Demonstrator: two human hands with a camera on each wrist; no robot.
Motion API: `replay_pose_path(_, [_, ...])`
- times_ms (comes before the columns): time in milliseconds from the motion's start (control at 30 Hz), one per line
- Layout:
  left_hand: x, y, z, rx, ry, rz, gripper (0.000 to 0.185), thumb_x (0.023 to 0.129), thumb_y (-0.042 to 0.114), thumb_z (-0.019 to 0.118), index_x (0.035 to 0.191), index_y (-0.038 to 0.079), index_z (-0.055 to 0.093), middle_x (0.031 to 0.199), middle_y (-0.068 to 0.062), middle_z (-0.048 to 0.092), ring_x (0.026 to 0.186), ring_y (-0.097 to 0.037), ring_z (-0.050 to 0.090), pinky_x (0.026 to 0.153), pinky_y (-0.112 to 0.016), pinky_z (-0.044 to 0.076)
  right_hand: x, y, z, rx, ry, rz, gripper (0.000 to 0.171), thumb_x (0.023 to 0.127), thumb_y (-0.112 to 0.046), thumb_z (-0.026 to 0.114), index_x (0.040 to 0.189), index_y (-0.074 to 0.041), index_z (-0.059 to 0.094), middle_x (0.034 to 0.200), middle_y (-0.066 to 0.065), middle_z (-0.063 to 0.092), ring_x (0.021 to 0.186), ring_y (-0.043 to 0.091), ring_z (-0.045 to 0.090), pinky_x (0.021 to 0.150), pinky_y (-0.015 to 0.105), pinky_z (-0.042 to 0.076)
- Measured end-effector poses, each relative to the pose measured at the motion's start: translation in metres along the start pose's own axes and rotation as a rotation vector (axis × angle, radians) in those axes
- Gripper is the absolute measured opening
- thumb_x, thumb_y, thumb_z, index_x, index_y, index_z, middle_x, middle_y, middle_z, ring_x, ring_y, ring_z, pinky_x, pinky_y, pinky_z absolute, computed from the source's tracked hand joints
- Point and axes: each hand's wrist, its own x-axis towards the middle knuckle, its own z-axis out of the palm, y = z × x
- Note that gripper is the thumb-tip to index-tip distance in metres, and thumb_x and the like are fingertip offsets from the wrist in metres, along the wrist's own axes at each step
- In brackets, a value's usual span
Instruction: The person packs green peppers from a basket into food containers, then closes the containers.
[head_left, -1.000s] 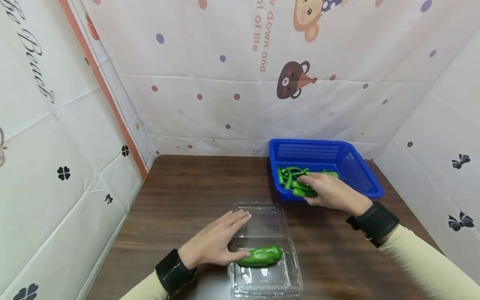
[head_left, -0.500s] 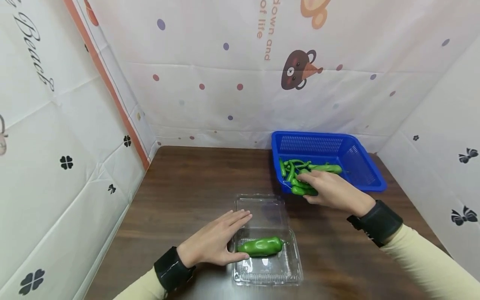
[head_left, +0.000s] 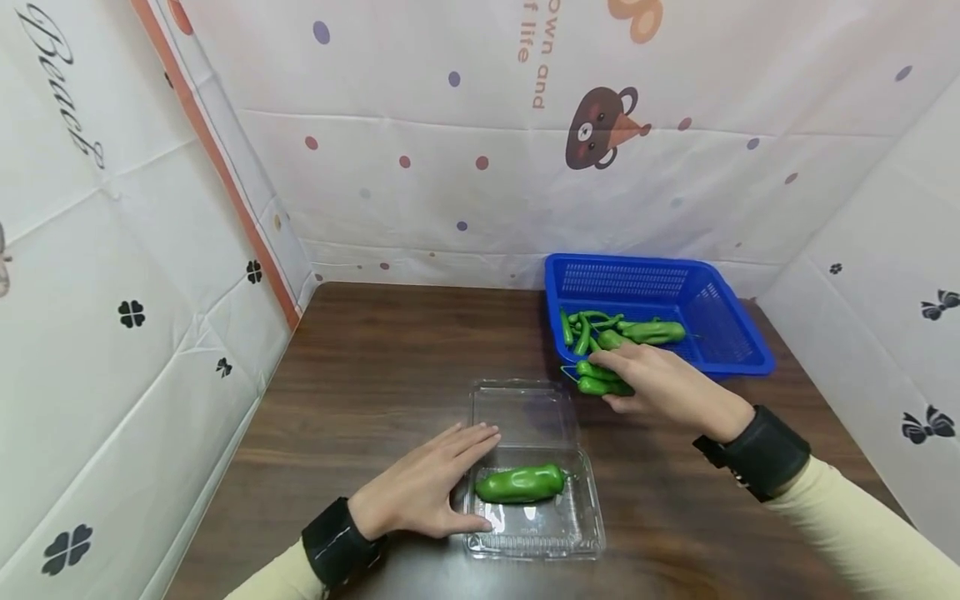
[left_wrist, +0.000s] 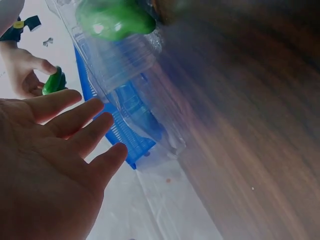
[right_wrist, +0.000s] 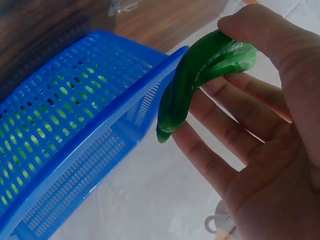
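Note:
A clear plastic clamshell box [head_left: 536,546] lies with its lid folded back on the table, and one long green pepper [head_left: 521,484] rests in its base. My left hand [head_left: 427,487] lies along the box's left side with fingers straight, thumb over the base's edge and fingertips over the lid. At the near side of the blue basket [head_left: 735,354], my right hand [head_left: 660,387] pinches a glossy, curved green pepper [right_wrist: 192,80] between thumb and fingers. In the right wrist view that pepper is raised beside the basket's rim, its far end pointing away from the palm.
Several green peppers [head_left: 581,333] lie in the left part of the basket, with a larger pale-green one [head_left: 652,332] near its middle. The basket stands at the back right of the brown wooden table [head_left: 390,367], close to the printed cloth wall [head_left: 390,200].
My right hand has drawn the green pepper toward me, from inside the basket to its near rim. The left hand stays beside the box. The head view has tilted slightly down.

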Motion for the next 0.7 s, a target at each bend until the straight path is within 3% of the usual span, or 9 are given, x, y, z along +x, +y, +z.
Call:
replay_pose_path(200, [-0.007,0.003,0.005,-0.005,-0.019,-0.022,0.105,0.087,0.076,0.062,0.16,0.005,0.035,0.164,-0.013,0.036,0.151,-0.029,0.034,0.122,-0.053,0.028,-0.004,-0.005,0.006,-0.007,0.075,-0.065,0.051,0.08,-0.017,0.089,0.126,-0.007,0.067,0.098,0.001,0.066,0.082,0.011,0.059,0.066,0.031,0.053])
replay_pose_path(400, [-0.02,0.007,0.011,0.011,0.007,-0.005,0.105,0.086,0.076,0.062,0.158,0.004,0.039,0.162,-0.012,0.04,0.149,-0.029,0.038,0.12,-0.052,0.032,-0.01,-0.014,0.015,0.01,0.064,-0.099,0.049,0.082,-0.019,0.088,0.125,-0.007,0.067,0.095,-0.001,0.064,0.079,0.008,0.054,0.064,0.028,0.048])
replay_pose_path(700, [-0.016,0.007,0.009,0.018,0.038,0.028,0.105,0.086,0.074,0.066,0.161,0.008,0.033,0.163,-0.01,0.037,0.149,-0.027,0.038,0.119,-0.054,0.034,-0.014,-0.02,0.006,0.012,0.059,-0.096,0.049,0.082,-0.018,0.088,0.125,-0.009,0.066,0.098,-0.003,0.064,0.082,0.008,0.057,0.067,0.031,0.052])
